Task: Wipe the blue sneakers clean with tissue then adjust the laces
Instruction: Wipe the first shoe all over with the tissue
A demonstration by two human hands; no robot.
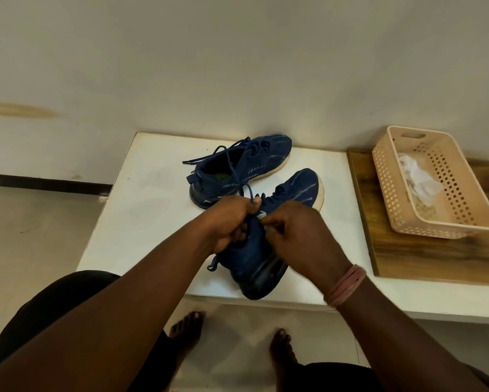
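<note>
Two blue sneakers with white soles rest on a white table (141, 210). The far sneaker (254, 162) lies tilted, its laces loose and trailing left. The near sneaker (266, 250) points away from me, heel at the table's front edge. My left hand (229, 219) pinches a blue lace (247, 190) that loops up above the near sneaker's tongue. My right hand (297, 230) grips another part of the lace over the same tongue. A lace end (213, 263) hangs off the near sneaker's left side.
A peach plastic basket (464, 222) holding crumpled white tissue (418, 176) sits on a wooden board (424, 258) at the right. A white wall stands behind the table. My bare feet are on the tiled floor below the table's front edge.
</note>
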